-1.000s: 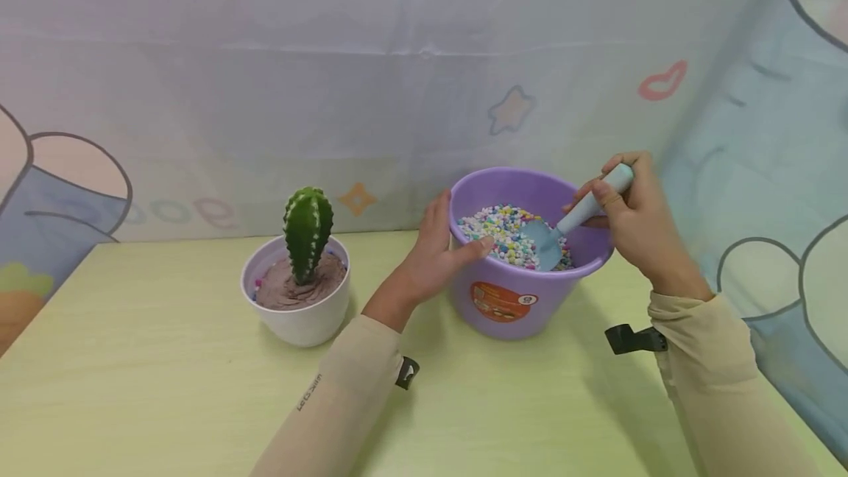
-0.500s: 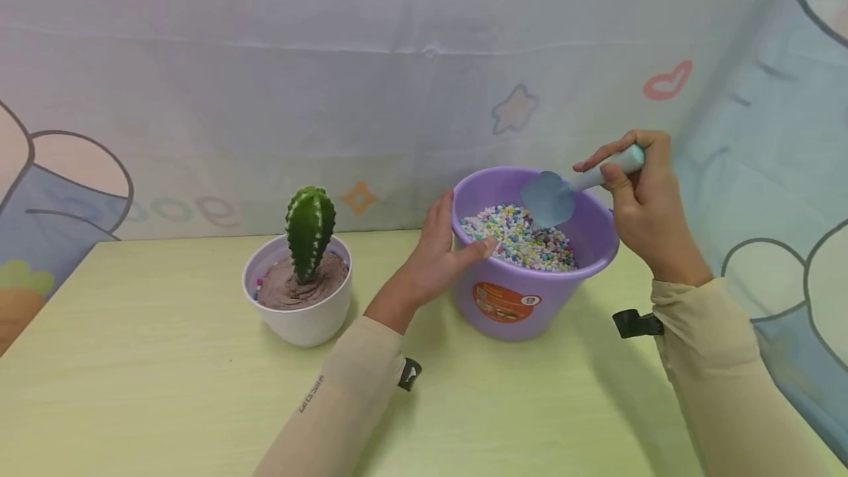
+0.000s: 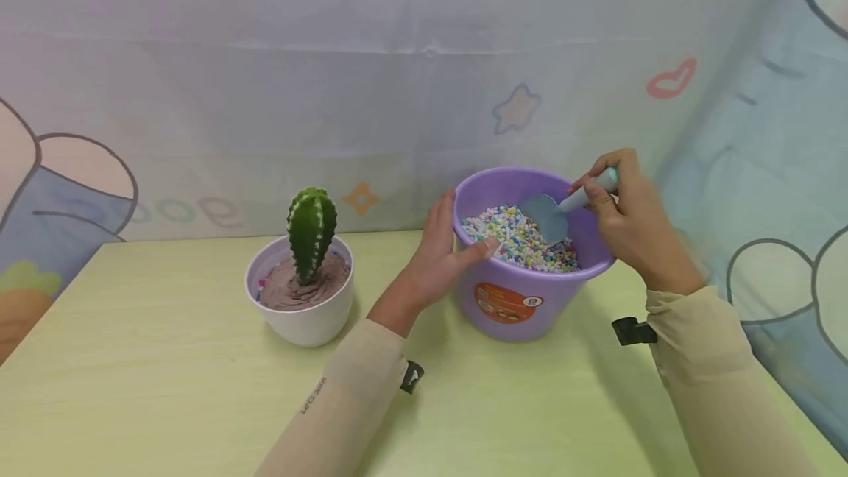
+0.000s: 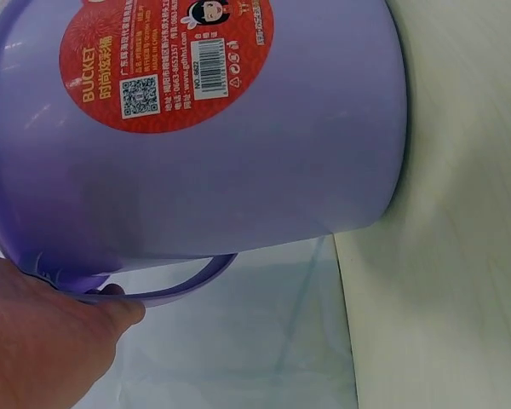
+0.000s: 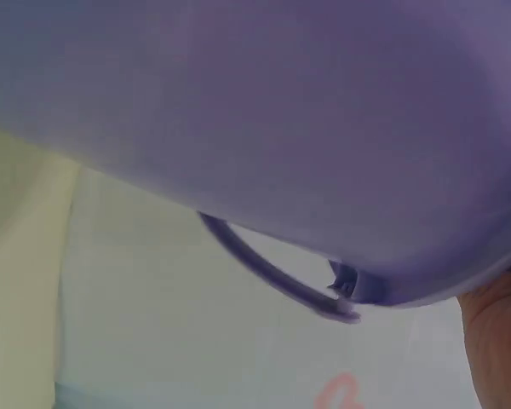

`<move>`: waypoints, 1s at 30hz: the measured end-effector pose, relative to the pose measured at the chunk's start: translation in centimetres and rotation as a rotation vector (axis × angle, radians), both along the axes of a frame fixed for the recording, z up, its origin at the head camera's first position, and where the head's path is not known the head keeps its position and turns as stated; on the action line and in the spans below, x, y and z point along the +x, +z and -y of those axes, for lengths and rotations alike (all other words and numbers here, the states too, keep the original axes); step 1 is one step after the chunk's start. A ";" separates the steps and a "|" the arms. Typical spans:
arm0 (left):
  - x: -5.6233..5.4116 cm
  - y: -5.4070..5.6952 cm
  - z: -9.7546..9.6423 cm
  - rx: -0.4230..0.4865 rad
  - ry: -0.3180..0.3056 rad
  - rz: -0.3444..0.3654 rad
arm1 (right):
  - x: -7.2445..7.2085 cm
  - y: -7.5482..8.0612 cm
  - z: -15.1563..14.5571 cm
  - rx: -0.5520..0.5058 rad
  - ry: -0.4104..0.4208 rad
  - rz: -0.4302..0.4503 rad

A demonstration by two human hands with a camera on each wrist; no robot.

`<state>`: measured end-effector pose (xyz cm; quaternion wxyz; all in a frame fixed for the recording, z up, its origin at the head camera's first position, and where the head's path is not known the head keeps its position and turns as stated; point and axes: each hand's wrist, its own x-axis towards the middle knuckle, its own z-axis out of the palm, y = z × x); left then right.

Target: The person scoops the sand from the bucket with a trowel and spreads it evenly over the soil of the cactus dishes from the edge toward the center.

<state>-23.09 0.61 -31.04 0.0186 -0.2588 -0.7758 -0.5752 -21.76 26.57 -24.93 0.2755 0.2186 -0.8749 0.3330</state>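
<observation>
Part of the handle of the blue scoop (image 3: 545,218) is hidden by the right hand (image 3: 639,230), whose fingers and thumb are curled round it. In the right wrist view the scoop is blocked by the purple bucket (image 3: 558,288), and the hand is cut off at the edge. Whether the scoop's low edge is dug into the little colored beads (image 3: 497,230) or just laid on them cannot be told. The scoop is held inside the bucket, with its wide head below and to the left of the right grip. Its long axis is slanted: the handle end is pointed up and right, the head down and left. Across from this grip, the bucket's rim is held by the left hand (image 3: 433,263), with the thumb hooked over it. The white pot (image 3: 305,326) with the green cactus (image 3: 311,234) is set to the left of both hands.
</observation>
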 end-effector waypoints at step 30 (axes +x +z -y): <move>0.2 0.1 -0.1 -0.019 0.020 0.021 | 0.3 -0.2 -0.9 -0.362 -0.019 0.296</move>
